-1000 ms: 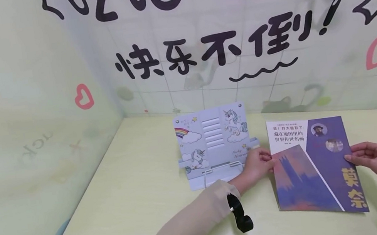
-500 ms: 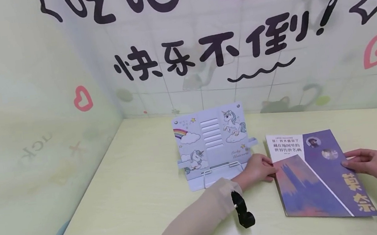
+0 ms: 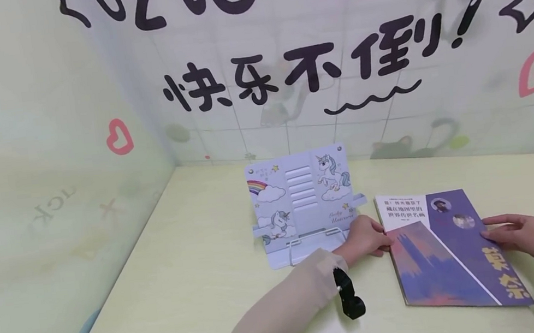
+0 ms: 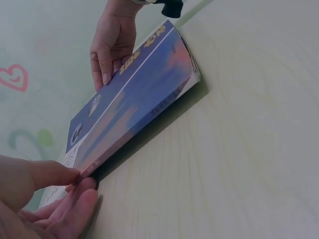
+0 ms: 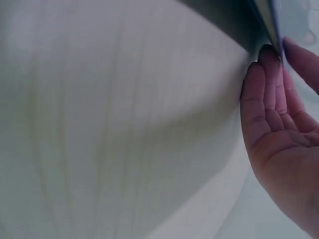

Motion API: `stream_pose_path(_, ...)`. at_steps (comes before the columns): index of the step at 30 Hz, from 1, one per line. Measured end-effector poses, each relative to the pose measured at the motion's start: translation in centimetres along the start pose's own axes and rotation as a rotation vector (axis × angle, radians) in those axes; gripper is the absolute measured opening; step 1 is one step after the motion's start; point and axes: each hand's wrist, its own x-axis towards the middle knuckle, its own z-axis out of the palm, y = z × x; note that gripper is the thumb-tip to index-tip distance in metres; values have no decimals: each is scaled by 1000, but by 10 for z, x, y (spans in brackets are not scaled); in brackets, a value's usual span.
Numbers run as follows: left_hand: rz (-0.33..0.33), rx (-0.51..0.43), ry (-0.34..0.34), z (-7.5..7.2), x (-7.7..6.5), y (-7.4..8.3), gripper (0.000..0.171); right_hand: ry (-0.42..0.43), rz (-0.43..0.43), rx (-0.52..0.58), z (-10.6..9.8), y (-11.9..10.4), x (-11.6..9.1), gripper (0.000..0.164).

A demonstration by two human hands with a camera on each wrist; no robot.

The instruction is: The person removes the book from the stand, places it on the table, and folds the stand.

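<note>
A purple and white book (image 3: 445, 256) with a painted tower on its cover is at the right of the head view, face up. My left hand (image 3: 366, 237) pinches its left edge, the spine; in the left wrist view the thumb (image 4: 55, 174) lies above and the fingers curl below. On the opposite edge, my right hand (image 3: 527, 236) pinches the book between thumb and fingers, as the right wrist view also shows with the right hand (image 5: 284, 129) at the book's edge (image 5: 269, 25). A shadow lies under the book, by the spine.
Just left of the book stands a pale lilac book stand (image 3: 301, 190) printed with unicorns, with a wire holder at its front. Both are at a light wooden table (image 3: 186, 285). A printed curtain (image 3: 252, 124) hangs behind the table's back edge.
The book has come down and leaned back flatter, its top edge lower in the head view. Both hands keep hold of its edges and have dropped slightly with it.
</note>
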Motion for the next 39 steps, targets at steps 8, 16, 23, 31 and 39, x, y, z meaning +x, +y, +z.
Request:
stream_pose_path(8,-44,-3,-22,-7,-4,2,23,-58,-9,44,-4,-2,-4,58)
stream_pose_path(16,-25,59,-20,-17,-9,2,21,-84,-23,-171,-11,-18,-8,61)
stream_pose_path(23,50,16,-91,-42,-22,8,16,-84,-140,-238,4,-54,-10,55)
stream_pose_path(31,135,-22,-150,-78,-36,12,23,-88,-354,-242,43,-120,-5,45)
stream_pose_path(39,155,2,-112,-122,-49,11,24,-117,-438,-176,74,-172,17,43)
